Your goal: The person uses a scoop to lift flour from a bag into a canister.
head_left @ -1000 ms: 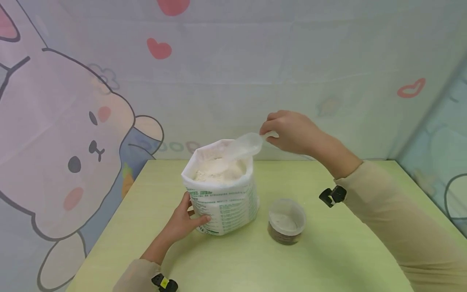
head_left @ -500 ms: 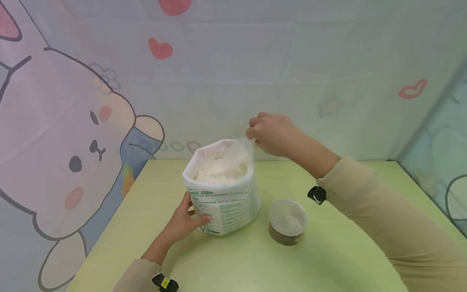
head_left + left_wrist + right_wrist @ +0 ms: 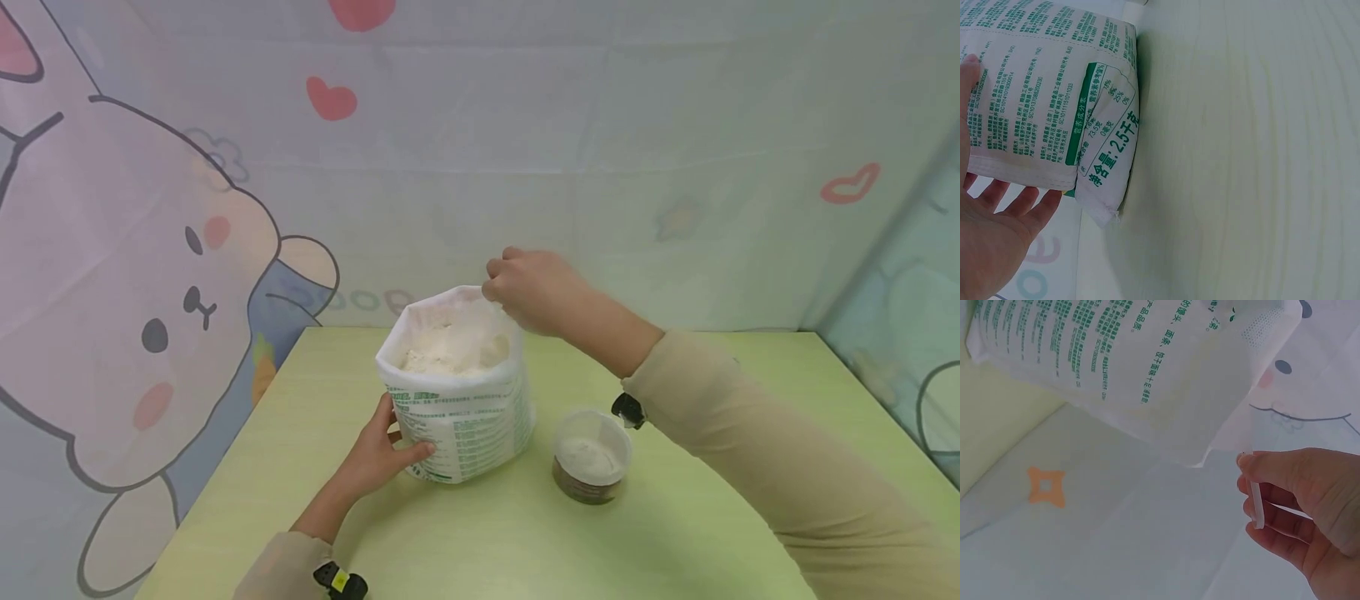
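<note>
A white flour bag (image 3: 468, 429) with green print stands on the table, its top rolled back and pale flour (image 3: 429, 357) showing inside. My left hand (image 3: 378, 457) grips the bag's lower left side, thumb on the front and fingers around the edge; the left wrist view shows this closely. Above the bag's far right rim is my right hand (image 3: 536, 290). It pinches the flat handle of a translucent plastic scoop (image 3: 1257, 506), thumb on one side and fingers on the other. The scoop's bowl is down in the bag and hard to make out against the flour.
Right of the bag stands a round clear tub (image 3: 591, 457) with a brown lower band and an open top, some white visible inside. The pale green table (image 3: 480, 542) ends at a printed cloth backdrop (image 3: 675, 108). Another cloth (image 3: 915, 275) hangs on the right.
My right hand has moved left and slightly down, taking the scoop from above the bag's right rim deeper into the bag. My left hand, the bag and the tub stay in place.
</note>
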`<act>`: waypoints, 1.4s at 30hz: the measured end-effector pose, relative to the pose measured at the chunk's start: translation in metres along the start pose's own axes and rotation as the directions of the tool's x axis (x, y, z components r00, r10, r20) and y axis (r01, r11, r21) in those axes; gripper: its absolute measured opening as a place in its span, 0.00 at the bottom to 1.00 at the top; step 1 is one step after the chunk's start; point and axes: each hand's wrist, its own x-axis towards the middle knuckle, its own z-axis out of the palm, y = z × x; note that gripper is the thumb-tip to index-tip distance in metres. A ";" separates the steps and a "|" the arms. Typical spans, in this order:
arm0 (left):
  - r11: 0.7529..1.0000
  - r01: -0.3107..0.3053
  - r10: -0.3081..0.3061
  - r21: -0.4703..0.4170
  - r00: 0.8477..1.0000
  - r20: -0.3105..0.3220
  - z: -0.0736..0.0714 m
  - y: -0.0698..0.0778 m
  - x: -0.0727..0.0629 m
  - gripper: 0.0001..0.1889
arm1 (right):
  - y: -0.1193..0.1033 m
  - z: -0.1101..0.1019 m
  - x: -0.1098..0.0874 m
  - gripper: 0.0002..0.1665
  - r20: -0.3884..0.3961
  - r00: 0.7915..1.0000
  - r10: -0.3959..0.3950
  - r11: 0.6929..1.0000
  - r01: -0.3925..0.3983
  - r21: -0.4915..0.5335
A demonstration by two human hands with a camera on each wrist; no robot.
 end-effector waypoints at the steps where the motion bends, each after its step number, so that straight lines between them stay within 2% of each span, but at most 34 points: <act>1: 1.000 0.000 0.000 -0.002 1.000 0.000 0.000 0.000 0.000 0.43 | -0.002 0.000 0.001 0.09 0.008 1.000 0.003 1.000 -0.003 -0.001; 8: 1.000 -0.010 0.010 -0.010 1.000 0.001 0.000 -0.001 0.001 0.43 | -0.009 0.006 0.005 0.10 0.020 1.000 0.022 1.000 -0.022 0.021; 14: 1.000 -0.003 0.003 -0.008 1.000 0.003 0.001 0.000 0.001 0.44 | -0.012 0.012 0.007 0.11 0.044 0.997 0.070 0.993 -0.074 0.095; 22: 1.000 -0.008 0.008 0.002 1.000 -0.004 0.002 -0.001 0.001 0.43 | -0.012 0.016 0.007 0.12 0.091 0.987 0.132 0.968 -0.148 0.204; 29: 1.000 -0.010 0.011 0.003 1.000 -0.015 0.003 -0.025 0.007 0.44 | -0.014 0.018 0.006 0.10 0.086 0.986 0.143 0.956 -0.160 0.248; 32: 1.000 -0.008 0.009 0.014 1.000 -0.020 0.003 -0.028 0.008 0.44 | -0.017 0.018 0.008 0.10 0.093 0.986 0.137 0.955 -0.156 0.251; 35: 1.000 -0.007 0.007 0.008 1.000 -0.019 0.003 -0.025 0.007 0.44 | -0.021 0.019 0.009 0.10 0.106 0.985 0.134 0.958 -0.157 0.241; 42: 1.000 -0.009 0.009 0.004 1.000 -0.003 0.003 0.001 -0.001 0.43 | -0.030 0.020 0.012 0.08 0.120 0.984 0.134 0.973 -0.154 0.172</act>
